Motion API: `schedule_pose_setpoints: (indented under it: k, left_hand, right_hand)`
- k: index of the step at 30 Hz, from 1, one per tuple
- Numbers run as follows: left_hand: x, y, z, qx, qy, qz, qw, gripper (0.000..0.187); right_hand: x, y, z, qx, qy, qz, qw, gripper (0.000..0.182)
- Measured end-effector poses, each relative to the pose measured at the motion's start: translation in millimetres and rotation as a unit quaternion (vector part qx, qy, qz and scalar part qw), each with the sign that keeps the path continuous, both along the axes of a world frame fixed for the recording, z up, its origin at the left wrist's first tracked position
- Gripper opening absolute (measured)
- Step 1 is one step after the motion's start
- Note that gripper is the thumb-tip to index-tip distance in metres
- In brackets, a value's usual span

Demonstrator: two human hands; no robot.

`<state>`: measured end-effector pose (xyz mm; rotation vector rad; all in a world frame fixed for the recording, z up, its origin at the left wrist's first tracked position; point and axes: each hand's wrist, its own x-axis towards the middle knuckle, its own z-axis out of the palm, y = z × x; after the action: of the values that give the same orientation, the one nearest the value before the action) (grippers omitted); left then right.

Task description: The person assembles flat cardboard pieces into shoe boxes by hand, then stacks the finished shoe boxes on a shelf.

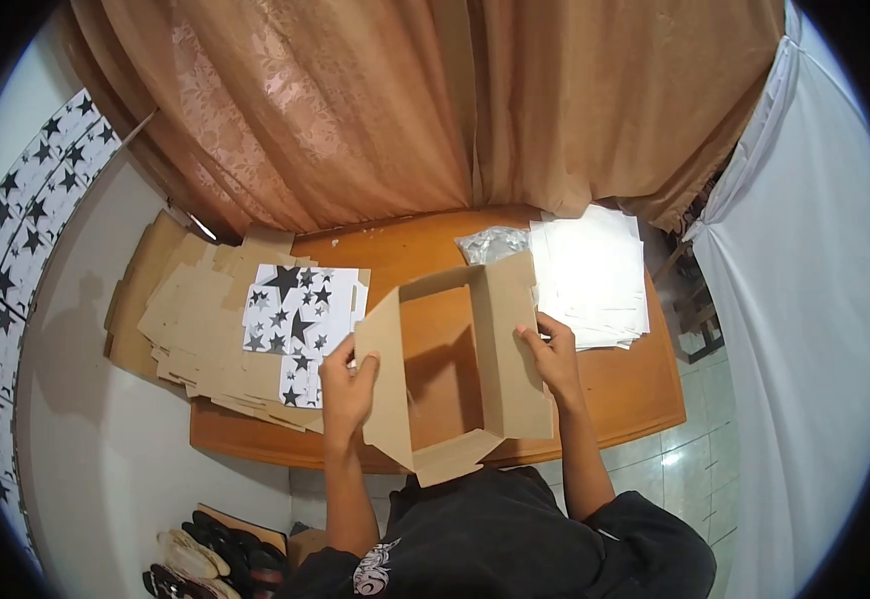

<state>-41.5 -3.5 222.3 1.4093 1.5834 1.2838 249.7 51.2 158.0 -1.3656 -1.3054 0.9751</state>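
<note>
Between my two hands is a brown cardboard box [516, 349], opened into a four-sided frame, with the tabletop showing through its middle. My left hand [350, 384] grips its left wall, thumb on the inner face and fingers behind. On the opposite wall, my right hand [552, 359] holds on in the same way, its thumb pressed against the cardboard. Short flaps stick out at the edge nearest my body. Close to my left hand lies a flat white cardboard piece printed with black stars [300, 319], on top of a pile of plain brown cardboard sheets [200, 319].
A stack of white paper sheets [590, 285] lies on the right of the wooden table [635, 399], beside a crumpled clear plastic bag [493, 245]. Brown curtains [355, 110] hang behind. Shoes [220, 554] sit on the floor at lower left, and a white cloth [795, 299] hangs at right.
</note>
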Motion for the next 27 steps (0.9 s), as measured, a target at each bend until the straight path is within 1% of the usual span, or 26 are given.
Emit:
schedule_pose_setpoints:
  k: [2, 3, 4, 5, 6, 8, 10, 12, 13, 15, 16, 18, 19, 20, 22, 23, 27]
  left_hand:
    - [0.1, -0.3, 4.5, -0.010, -0.012, 0.030, 0.999, 0.025]
    - [0.6, 0.7, 3.4, -0.017, -0.004, 0.028, 0.999, 0.026]
    - [0.3, 0.5, 0.4, -0.024, 0.002, 0.024, 0.999, 0.027]
    - [-6.1, 5.7, -24.7, 0.025, 0.073, 0.033, 0.996, 0.031]
    - [-3.7, 7.7, -27.0, 0.028, 0.074, 0.036, 0.996, 0.031]
    - [4.6, 8.2, -31.8, -0.042, 0.075, 0.058, 0.995, 0.033]
    - [6.2, 15.3, -37.3, -0.025, 0.089, 0.069, 0.993, 0.034]
    - [8.0, 19.5, -42.2, -0.014, 0.136, 0.072, 0.988, 0.035]
    - [9.3, 21.6, -51.3, -0.016, 0.134, 0.072, 0.988, 0.035]
    - [11.6, 34.0, -75.2, 0.007, 0.220, 0.068, 0.973, 0.037]
    - [15.3, 39.7, -80.5, 0.011, 0.219, 0.070, 0.973, 0.037]
    - [27.9, 42.9, -91.1, -0.085, 0.257, 0.062, 0.961, 0.039]
    - [34.1, 43.6, -90.4, -0.106, 0.241, 0.050, 0.963, 0.042]
    - [38.9, 45.6, -94.9, -0.106, 0.240, 0.051, 0.964, 0.042]
    - [44.7, 50.4, -118.6, -0.117, 0.254, 0.048, 0.959, 0.043]
    - [43.5, 54.9, -147.1, -0.100, 0.256, 0.042, 0.961, 0.045]
    - [63.8, 60.8, -165.9, -0.121, 0.229, 0.043, 0.965, 0.046]
  right_hand:
    - [-3.5, 2.3, -6.7, -0.033, 0.074, 0.012, 0.997, 0.025]
    - [-6.1, 5.7, -14.2, -0.036, 0.075, 0.019, 0.996, 0.025]
    - [-8.5, 8.8, -25.2, -0.023, 0.035, 0.020, 0.999, 0.026]
    - [-10.0, 12.2, -33.3, -0.007, -0.004, 0.020, 1.000, 0.027]
    - [-12.4, 15.3, -36.1, -0.004, -0.003, 0.023, 1.000, 0.027]
    - [-19.8, 11.7, -42.8, 0.013, -0.054, 0.017, 0.998, 0.028]
    - [-25.0, 15.5, -41.8, 0.014, -0.055, 0.010, 0.998, 0.027]
    - [-26.8, 15.0, -40.9, 0.003, -0.089, 0.001, 0.996, 0.031]
    - [-26.8, 15.3, -44.7, 0.001, -0.092, 0.001, 0.996, 0.031]
    - [-27.6, 24.8, -53.5, 0.074, -0.156, 0.010, 0.985, 0.036]
    - [-29.3, 28.4, -52.9, 0.078, -0.156, 0.010, 0.985, 0.036]
    - [-32.8, 24.8, -57.2, 0.006, -0.162, 0.097, 0.982, 0.050]
    - [-32.6, 29.0, -76.1, 0.017, -0.151, 0.111, 0.982, 0.064]
    - [-33.6, 32.5, -94.8, 0.017, -0.152, 0.112, 0.982, 0.064]
    - [-35.1, 36.2, -122.8, 0.130, -0.227, 0.077, 0.962, 0.064]
    - [-35.0, 35.8, -127.5, 0.088, -0.203, 0.086, 0.971, 0.066]
    - [-36.9, 42.2, -171.6, 0.068, -0.173, 0.089, 0.979, 0.068]
